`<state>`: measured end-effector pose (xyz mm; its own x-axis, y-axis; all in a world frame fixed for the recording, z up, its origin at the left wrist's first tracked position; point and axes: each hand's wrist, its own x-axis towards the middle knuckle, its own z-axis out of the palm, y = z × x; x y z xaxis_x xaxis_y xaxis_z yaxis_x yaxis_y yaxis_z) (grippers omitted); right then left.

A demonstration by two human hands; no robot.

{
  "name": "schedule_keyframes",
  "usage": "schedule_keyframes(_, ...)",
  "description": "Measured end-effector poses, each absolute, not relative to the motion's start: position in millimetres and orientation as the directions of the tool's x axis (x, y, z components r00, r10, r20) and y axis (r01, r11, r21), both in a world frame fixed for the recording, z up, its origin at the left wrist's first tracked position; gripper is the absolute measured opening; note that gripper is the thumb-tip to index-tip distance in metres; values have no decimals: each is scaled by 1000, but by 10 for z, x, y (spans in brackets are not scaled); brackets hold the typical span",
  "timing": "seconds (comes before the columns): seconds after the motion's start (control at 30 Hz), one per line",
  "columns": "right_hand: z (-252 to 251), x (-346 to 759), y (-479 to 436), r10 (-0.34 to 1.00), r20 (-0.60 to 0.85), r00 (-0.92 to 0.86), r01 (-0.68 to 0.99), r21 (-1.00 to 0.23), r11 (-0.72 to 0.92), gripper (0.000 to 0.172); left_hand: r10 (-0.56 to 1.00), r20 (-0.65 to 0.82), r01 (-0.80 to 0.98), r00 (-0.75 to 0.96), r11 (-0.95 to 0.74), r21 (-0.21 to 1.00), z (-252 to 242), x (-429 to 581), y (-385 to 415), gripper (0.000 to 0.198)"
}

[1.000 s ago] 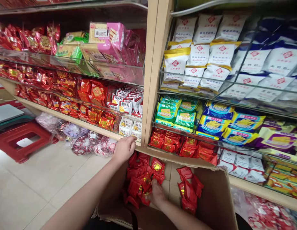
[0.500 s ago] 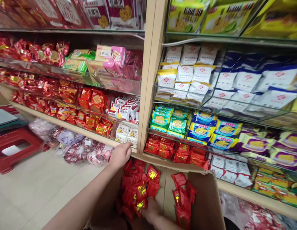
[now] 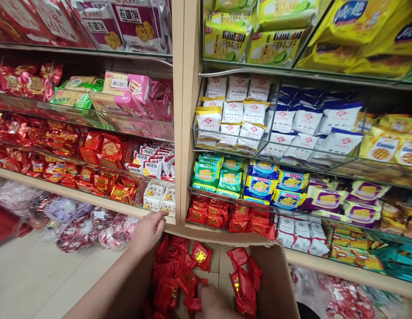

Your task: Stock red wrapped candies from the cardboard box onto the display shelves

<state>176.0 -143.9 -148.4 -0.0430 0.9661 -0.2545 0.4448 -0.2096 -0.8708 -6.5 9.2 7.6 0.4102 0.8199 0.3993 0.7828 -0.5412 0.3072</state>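
Note:
An open cardboard box (image 3: 272, 270) stands against the shelf front, with small red packets (image 3: 202, 256) printed in gold lying in two groups inside. At the box's far left corner, my left hand (image 3: 151, 230) is closed with bent fingers on the rim, close to the shelf's front edge. Down in the box is my right hand (image 3: 214, 301), smeared by motion and touching red packets of the left group. Its fingers are mostly hidden, so whether it grips a packet cannot be made out.
Behind the box, a shelf holds similar red packets (image 3: 212, 215) beside white packets (image 3: 297, 230). White square packets (image 3: 155, 195) fill a compartment near my left hand. A wooden post (image 3: 184, 133) divides the shelves. Plastic bags of packets (image 3: 79, 230) lie on the floor at left.
The view has turned right, so shelves and box appear further left. My right hand has shifted among the red packets, and some of the left group lie differently. My left hand stays at the box corner.

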Motion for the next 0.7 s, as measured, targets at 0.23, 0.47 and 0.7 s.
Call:
schedule_keyframes(0.23,-667,2087,-1590,971,-197,-139,510,-854,-100,21,806,428,768,409,-558,315,65,-88,158,25)
schedule_keyframes(0.47,-354,2031,-1607,990,-75,-121,-73,-994,-84,20,647,546,432,532,-762,482,115,103,-417,28)
schedule_keyframes(0.7,-245,2016,-1630,998,-52,-40,-411,-909,-64,36,769,-5,188,639,-150,971,-71,398,-1068,43)
